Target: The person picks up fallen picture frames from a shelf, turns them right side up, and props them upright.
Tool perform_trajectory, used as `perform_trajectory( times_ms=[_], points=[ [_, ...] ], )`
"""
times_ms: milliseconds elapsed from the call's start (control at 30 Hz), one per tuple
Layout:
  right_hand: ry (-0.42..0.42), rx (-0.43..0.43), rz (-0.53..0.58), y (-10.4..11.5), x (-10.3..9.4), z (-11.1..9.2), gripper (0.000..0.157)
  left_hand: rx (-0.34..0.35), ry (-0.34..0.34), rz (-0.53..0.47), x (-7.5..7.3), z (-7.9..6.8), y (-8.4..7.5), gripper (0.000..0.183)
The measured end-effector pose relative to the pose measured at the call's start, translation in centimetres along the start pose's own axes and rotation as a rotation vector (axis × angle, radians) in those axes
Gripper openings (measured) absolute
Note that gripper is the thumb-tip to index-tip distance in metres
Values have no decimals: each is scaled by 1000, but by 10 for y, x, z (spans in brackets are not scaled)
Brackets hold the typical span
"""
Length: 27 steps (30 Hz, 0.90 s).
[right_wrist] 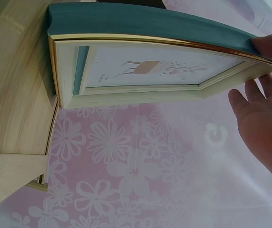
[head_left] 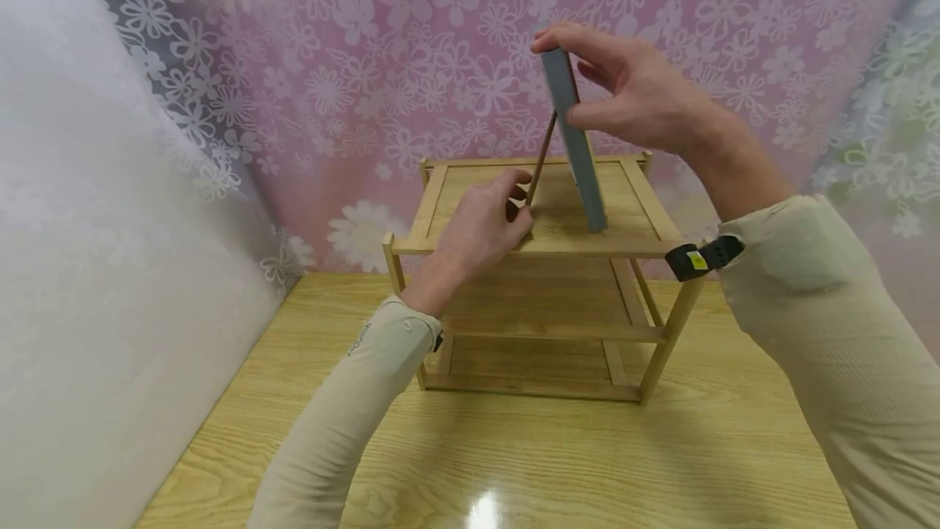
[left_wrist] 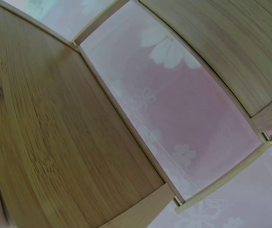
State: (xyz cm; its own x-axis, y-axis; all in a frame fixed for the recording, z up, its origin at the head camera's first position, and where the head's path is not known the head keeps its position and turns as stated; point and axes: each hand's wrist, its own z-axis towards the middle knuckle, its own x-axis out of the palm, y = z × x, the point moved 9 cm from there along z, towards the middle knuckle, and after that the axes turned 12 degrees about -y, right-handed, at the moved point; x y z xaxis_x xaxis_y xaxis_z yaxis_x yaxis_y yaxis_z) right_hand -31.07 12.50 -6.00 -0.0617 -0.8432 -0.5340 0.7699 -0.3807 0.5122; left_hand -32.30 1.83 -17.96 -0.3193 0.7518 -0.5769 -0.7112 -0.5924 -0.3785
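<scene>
A picture frame [head_left: 575, 141] with a teal border stands tilted on the top of a wooden shelf unit [head_left: 654, 206], its lower edge at the top board. My right hand [head_left: 642, 96] grips the frame's upper part, thumb on the near side and fingers over the upper corner. Gold trim and a print [right_wrist: 150, 69] of an orange animal-like figure show in the right wrist view. Behind the frame slants its thin brown support leg [head_left: 543, 155]. The fingers of my left hand [head_left: 481, 219] curl about the leg's lower end, close over the board.
Below the top are a middle shelf [head_left: 543, 292] and a bottom shelf [head_left: 529, 359]. The unit stands on a wood-patterned floor [head_left: 573, 455], in front of a pink flowered wall covering [head_left: 352, 96]. A pale wall [head_left: 95, 251] rises at the left.
</scene>
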Motion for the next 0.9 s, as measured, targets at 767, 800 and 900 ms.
perform_trajectory(
  times_ms=[767,800,900],
  points=[
    [17,-50,-163,3,4,4,65,-77,46,-89,1,4,5,29],
    [18,-46,-179,3,4,4,65,-80,50,-97,2,5,6,29],
    [21,-44,-228,3,5,5,65,-94,67,-80,3,7,8,28]
  ],
)
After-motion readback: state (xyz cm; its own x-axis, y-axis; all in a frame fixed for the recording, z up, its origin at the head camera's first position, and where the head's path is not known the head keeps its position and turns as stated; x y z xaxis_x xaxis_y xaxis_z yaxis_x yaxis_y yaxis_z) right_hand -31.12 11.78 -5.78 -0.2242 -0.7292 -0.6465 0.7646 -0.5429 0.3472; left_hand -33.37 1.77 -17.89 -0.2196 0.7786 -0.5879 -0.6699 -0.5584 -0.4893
